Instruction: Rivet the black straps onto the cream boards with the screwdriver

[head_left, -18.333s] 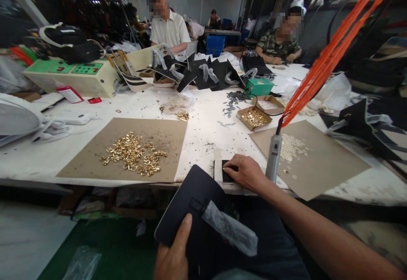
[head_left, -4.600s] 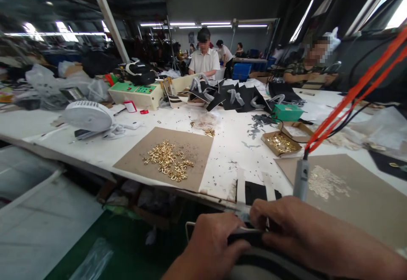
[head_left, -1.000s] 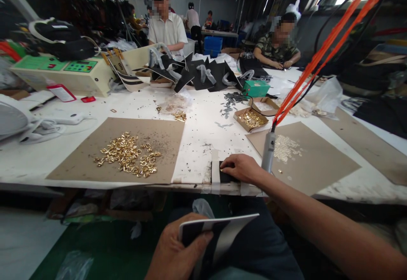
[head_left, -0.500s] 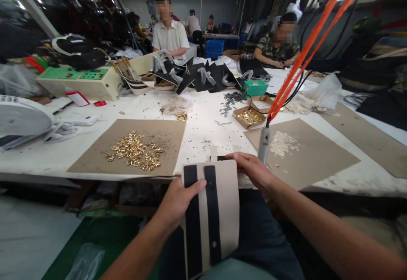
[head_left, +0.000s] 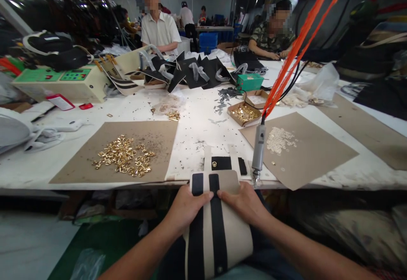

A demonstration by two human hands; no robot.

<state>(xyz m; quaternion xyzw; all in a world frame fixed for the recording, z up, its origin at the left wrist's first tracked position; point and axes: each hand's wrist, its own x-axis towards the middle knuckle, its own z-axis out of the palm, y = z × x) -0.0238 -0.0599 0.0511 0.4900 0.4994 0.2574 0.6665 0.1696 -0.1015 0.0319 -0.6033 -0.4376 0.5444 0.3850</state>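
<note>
While the left grip [head_left: 190,205] and right grip [head_left: 245,203] hold the panel [head_left: 234,231], a ring [head_left: 214,164] lies on the pad [head_left: 224,163]

As each thumb presses the panel's upper part from above, both grips stay narrow around it, the left grip at its left edge and the right grip at its right; the fingers behind are mostly hidden. The thumb tips nearly meet at the right-hand one of two dark stripes [head_left: 218,229]. Beige with rounded corners, the panel is above the person's lap [head_left: 269,251], its far end overlapping the near edge of the surface [head_left: 197,131] in view; whether they touch, I cannot tell. Near its lower end, a small stud [head_left: 219,269] shows on the right-hand stripe.

Just beyond the panel is the black pad, crossed by pale tape [head_left: 234,159], the gold ring on its left part. Right of the pad, a grey tool [head_left: 259,146] hangs from orange cords [head_left: 291,55].

Farther left, gold fittings [head_left: 122,155] lie heaped on cardboard [head_left: 74,163]; farther right, pale discs [head_left: 281,140] lie on a board [head_left: 307,167]. Between these, toward the back, a box [head_left: 237,120] holds gold pieces [head_left: 244,112], with a green case [head_left: 250,82] behind. Dark pieces [head_left: 192,72] are piled near a cream machine [head_left: 59,89]. Across the surface are a person in a white shirt [head_left: 160,29] and, to the right, one in camouflage [head_left: 270,40].
</note>
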